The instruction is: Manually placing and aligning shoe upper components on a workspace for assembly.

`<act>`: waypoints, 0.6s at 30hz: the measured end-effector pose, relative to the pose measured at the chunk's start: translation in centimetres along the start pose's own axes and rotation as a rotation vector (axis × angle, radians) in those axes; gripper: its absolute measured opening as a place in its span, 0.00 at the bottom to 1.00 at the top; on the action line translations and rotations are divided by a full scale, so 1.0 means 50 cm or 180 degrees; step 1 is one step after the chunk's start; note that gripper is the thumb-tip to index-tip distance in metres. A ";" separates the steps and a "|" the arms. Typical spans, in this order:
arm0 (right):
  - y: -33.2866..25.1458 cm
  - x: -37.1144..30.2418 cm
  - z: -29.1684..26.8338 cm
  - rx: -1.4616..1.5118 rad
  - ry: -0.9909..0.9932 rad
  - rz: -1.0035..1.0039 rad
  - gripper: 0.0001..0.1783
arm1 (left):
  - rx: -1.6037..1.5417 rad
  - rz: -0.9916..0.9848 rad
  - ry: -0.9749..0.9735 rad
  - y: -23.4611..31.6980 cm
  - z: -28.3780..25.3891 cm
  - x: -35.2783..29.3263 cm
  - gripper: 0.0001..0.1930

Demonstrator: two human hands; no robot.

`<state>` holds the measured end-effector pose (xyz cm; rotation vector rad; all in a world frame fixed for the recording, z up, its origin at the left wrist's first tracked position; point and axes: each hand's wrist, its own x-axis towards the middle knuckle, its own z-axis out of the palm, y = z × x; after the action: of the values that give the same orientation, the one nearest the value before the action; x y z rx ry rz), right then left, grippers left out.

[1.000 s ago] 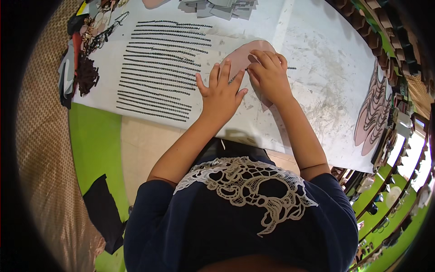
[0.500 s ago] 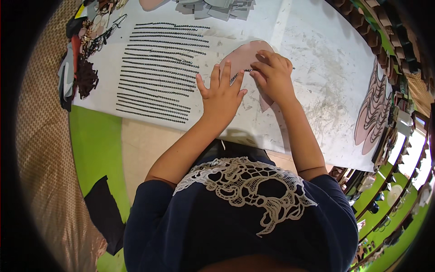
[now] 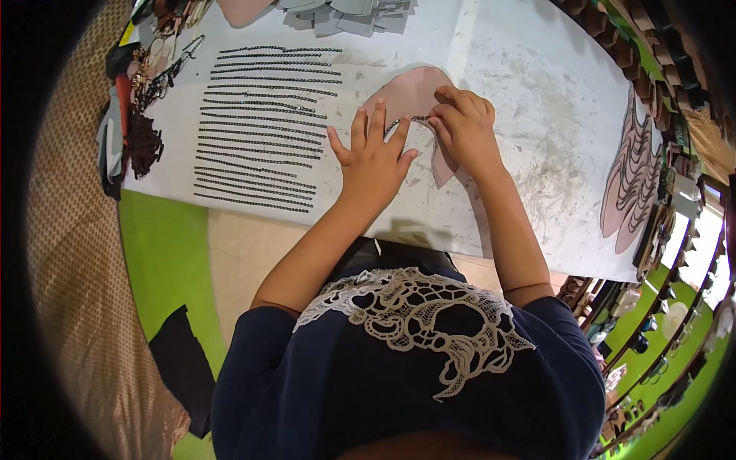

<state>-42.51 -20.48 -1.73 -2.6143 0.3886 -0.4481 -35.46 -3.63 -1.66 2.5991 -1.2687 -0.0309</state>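
Observation:
A pink, curved flat piece (image 3: 418, 83), like a shoe upper cut-out, lies on the white table under my hands. Along its inner curved edge runs a strand of dark beads (image 3: 418, 118). My left hand (image 3: 369, 157) rests with fingers spread, its fingertips on the piece's left part and the strand's left end. On the right, my right hand (image 3: 469, 134) pinches the strand between thumb and fingers, against the piece. The strand's right end is hidden behind that hand. To the left, several dark bead strands (image 3: 261, 115) lie in rows.
Grey flat pieces (image 3: 345, 17) are piled at the far edge, beside another pink piece (image 3: 244, 9). More pink pieces with bead strands (image 3: 630, 184) lie at the right edge. Brown cords (image 3: 143, 146) and tangled trims sit at the left. Racks (image 3: 675, 69) stand along the right.
The view has shifted slightly, moving the table's contents a little left. My right fingers have closed in on the strand; its end no longer shows beyond that hand. My left hand stays spread.

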 end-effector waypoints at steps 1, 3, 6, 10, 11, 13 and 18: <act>-0.002 -0.001 0.000 0.0002 0.0004 0.0010 0.06 | 0.0002 0.0009 -0.0006 0.000 0.000 -0.001 0.26; -0.007 -0.004 -0.003 0.0052 0.0016 0.0036 0.06 | 0.0117 0.0090 0.0017 -0.002 0.000 -0.002 0.26; -0.010 -0.007 -0.003 0.0011 0.0068 0.0031 0.05 | 0.0120 0.0104 0.0061 -0.002 0.001 -0.004 0.26; -0.012 -0.011 -0.004 -0.0038 0.0066 0.0001 0.04 | 0.0111 0.0064 -0.0011 0.003 -0.002 -0.002 0.26; -0.013 -0.012 -0.004 -0.0063 0.0084 0.0001 0.04 | 0.0085 0.0040 -0.0023 0.004 -0.003 -0.002 0.26; -0.016 -0.013 -0.003 -0.0086 0.0102 0.0000 0.04 | 0.0060 0.0014 -0.0036 0.006 -0.004 0.000 0.25; -0.020 -0.020 0.004 -0.0291 0.0110 0.0003 0.04 | 0.0124 0.0044 0.0000 0.009 -0.006 0.004 0.25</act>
<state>-43.16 -19.20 -1.67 -2.6976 0.4313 -0.4864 -35.63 -3.98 -1.24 2.6229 -1.3001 -0.0036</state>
